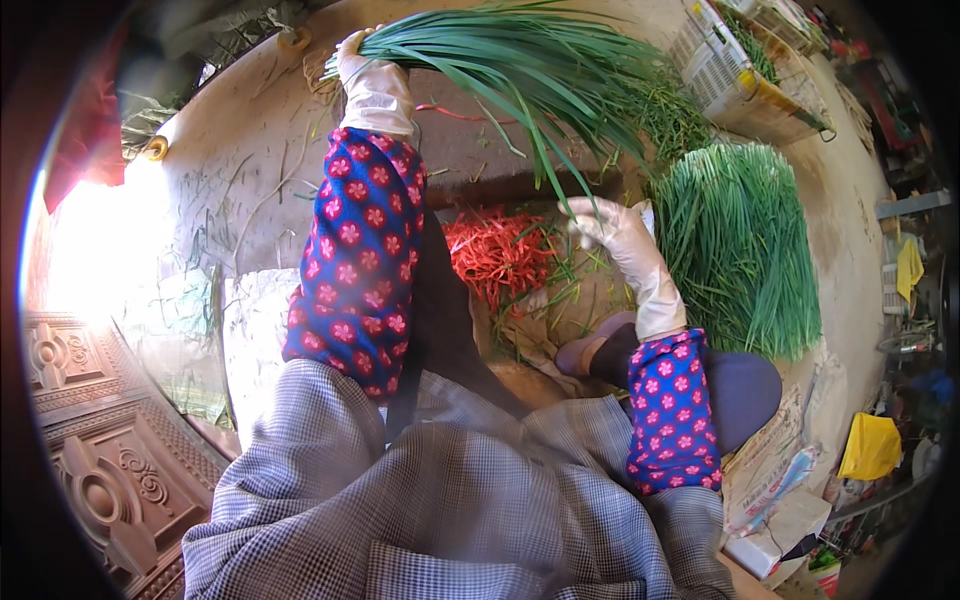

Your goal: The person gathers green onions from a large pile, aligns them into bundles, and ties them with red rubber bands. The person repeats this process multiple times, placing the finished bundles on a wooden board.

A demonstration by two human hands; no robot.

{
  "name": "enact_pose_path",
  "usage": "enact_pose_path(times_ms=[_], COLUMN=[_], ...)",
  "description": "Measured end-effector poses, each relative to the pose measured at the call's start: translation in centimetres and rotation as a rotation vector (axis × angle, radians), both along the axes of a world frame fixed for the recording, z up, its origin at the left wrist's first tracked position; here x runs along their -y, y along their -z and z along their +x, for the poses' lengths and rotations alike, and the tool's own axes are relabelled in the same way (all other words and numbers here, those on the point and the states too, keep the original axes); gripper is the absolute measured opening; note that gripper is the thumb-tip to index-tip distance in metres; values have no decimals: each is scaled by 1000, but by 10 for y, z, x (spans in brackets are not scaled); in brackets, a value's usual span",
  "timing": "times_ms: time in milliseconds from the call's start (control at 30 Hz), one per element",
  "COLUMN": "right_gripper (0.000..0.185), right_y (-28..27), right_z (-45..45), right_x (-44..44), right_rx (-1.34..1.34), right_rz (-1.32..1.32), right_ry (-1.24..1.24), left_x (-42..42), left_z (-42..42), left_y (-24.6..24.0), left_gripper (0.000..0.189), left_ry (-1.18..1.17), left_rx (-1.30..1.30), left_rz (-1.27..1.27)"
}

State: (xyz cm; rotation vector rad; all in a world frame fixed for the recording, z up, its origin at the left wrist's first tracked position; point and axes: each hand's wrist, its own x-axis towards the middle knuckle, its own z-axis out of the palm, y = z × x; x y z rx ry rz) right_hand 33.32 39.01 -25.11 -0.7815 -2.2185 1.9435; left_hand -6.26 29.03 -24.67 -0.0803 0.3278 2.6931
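Note:
My left hand [369, 75], in a pale thin glove, grips a bunch of long green leafy stalks [510, 60] by its whitish ends; the leaves fan out to the right. My right hand [604, 225], gloved the same way, is below the leaves with its fingers parted and curved; leaf tips hang down at its fingers. It seems to hold nothing. Left of that hand lies a tangled heap of red ties [499, 255]. To its right a thick pile of the same green stalks [739, 247] lies with pale ends at the top.
Loose green trimmings [671, 120] lie beyond my right hand. A plastic crate [720, 67] with greens stands at the upper right. A carved panel [135, 487] is at the lower left. A white box [780, 532] and a yellow bag [870, 446] are at the lower right.

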Motion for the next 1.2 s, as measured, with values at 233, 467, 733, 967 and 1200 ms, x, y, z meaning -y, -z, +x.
enact_pose_path(times_ms=[233,467,733,967,1200], right_gripper=[28,10,27,33,24], right_y=[-24,-6,157,151,130], right_z=[-48,-56,23,7,-60], right_x=[50,49,-36,11,8], right_rx=[-332,-522,128,611,71], right_rz=[-240,-280,452,628,775], right_ry=[169,362,220,-214,88], left_x=[-6,-6,-29,-77,-149], left_z=[7,6,8,37,35], left_y=[-2,-1,-25,-183,-167], left_gripper=[14,13,7,17,22], left_ry=[-55,-72,-6,-241,-434], left_rx=[1,-18,-243,-874,-1683], left_rz=[-17,-24,-68,6,-398])
